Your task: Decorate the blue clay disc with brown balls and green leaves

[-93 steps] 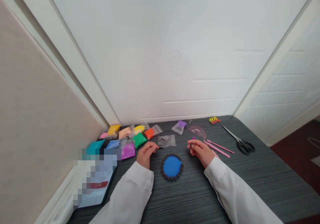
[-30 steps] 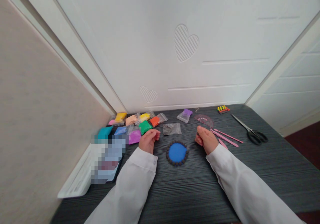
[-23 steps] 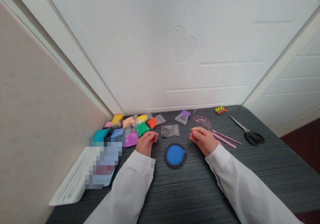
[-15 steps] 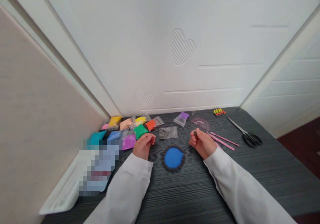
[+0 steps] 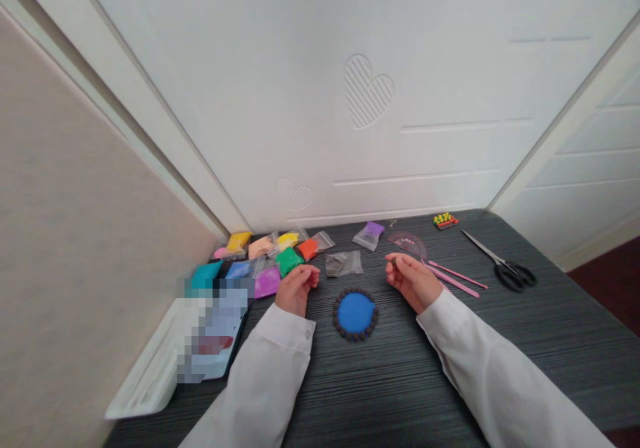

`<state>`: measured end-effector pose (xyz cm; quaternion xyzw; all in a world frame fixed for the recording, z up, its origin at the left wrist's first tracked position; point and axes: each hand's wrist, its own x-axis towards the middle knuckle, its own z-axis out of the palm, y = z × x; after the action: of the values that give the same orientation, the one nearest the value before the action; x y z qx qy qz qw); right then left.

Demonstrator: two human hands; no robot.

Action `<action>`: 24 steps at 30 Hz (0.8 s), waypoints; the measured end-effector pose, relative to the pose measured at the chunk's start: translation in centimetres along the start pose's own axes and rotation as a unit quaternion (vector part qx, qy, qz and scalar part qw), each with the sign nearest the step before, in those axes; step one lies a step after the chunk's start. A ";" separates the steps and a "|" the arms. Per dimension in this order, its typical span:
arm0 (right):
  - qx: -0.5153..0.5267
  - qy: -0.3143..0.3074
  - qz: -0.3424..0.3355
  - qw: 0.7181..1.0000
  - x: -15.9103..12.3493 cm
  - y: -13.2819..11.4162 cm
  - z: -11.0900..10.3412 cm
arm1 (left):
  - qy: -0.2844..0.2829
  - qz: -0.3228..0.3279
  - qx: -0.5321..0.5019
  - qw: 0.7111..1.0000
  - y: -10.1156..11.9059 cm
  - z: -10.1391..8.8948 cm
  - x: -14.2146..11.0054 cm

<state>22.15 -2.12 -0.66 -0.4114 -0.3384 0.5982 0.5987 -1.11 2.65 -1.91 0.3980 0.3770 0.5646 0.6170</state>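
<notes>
The blue disc [image 5: 355, 313], ringed with dark beads [image 5: 356, 336], lies on the table [image 5: 350, 395] between the two hands, which are well apart. The right hand [image 5: 414, 281] pinches a small dark ball [image 5: 394, 261] between thumb and fingers; the left hand [image 5: 294, 292] is curled near the purple packet [image 5: 267, 282], its contents, if any, hidden. Behind the disc lies a grey bag [image 5: 339, 265], with scissors [image 5: 514, 277] farther right.

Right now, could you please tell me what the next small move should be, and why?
I would probably bring the right hand over to the blue disc and set its small dark piece at the disc's upper right edge, since dark balls line the rest but a gap seems to show there.
</notes>
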 end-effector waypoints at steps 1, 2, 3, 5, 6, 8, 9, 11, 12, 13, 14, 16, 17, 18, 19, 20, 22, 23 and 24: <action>-0.012 0.001 -0.009 1.000 0.1 0.1 0.0 | 0.000 0.000 -0.002 1.000 0.0 0.0 0.0; -0.028 0.002 -0.018 0.999 0.2 0.1 0.0 | 0.000 0.000 -0.005 1.000 0.0 0.0 0.1; -0.047 0.004 -0.027 0.999 0.3 0.2 -0.1 | 0.001 0.001 -0.009 1.000 0.0 0.0 0.1; -0.091 0.009 -0.050 0.995 0.4 0.3 -0.1 | 0.000 0.002 -0.017 1.000 -0.1 0.0 0.3; -0.116 0.013 -0.064 0.991 0.5 0.4 -0.2 | -0.002 0.003 -0.022 1.000 -0.1 0.0 0.5; -0.173 0.020 -0.096 0.980 0.5 0.4 -0.3 | -0.005 0.003 -0.030 1.000 -0.1 -0.1 0.7; -0.205 0.022 -0.111 0.972 0.5 0.4 -0.4 | -0.007 0.004 -0.035 0.999 -0.1 -0.1 0.8; -0.278 0.024 -0.142 0.950 0.5 0.3 -0.5 | -0.006 0.004 -0.043 0.999 -0.1 -0.2 0.9; -0.319 0.025 -0.157 0.934 0.4 0.2 -0.6 | -0.004 0.004 -0.047 0.999 -0.1 -0.2 1.0; -0.362 0.024 -0.171 0.916 0.3 0.0 -0.7 | -0.002 0.003 -0.050 0.999 -0.1 -0.3 1.0; -0.405 0.021 -0.185 0.895 0.1 -0.1 -0.9 | 0.000 0.002 -0.053 0.999 -0.1 -0.3 1.0; -0.487 0.009 -0.207 0.848 -0.5 -0.3 -1.1 | 0.001 -0.002 -0.058 0.998 0.0 -0.4 1.0; -0.524 0.000 -0.215 0.824 -1.0 -0.4 -1.3 | 0.001 -0.003 -0.059 0.998 0.0 -0.4 1.0; -0.556 -0.009 -0.220 0.801 -1.5 -0.4 -1.4 | 0.002 -0.004 -0.060 0.998 0.0 -0.5 0.9; -0.585 -0.017 -0.224 0.780 -2.1 -0.4 -1.5 | 0.003 -0.004 -0.060 0.998 0.0 -0.5 0.9; -0.608 -0.023 -0.226 0.761 -2.7 -0.4 -1.6 | 0.005 -0.004 -0.060 0.998 0.0 -0.5 0.9; -0.642 -0.031 -0.229 0.731 -4.1 -0.3 -1.7 | 0.006 -0.004 -0.058 0.998 -0.1 -0.4 0.9; -0.663 -0.031 -0.232 0.711 -4.7 -0.1 -1.7 | 0.004 -0.005 -0.057 0.998 -0.1 -0.4 0.9; -0.685 -0.029 -0.235 0.689 -5.2 0.0 -1.6 | 0.001 -0.006 -0.056 0.998 -0.1 -0.4 1.0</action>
<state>23.34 -7.48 -0.90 -0.5967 -0.7569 0.0511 0.2614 -1.32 3.63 -2.20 0.3598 0.3478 0.5813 0.6416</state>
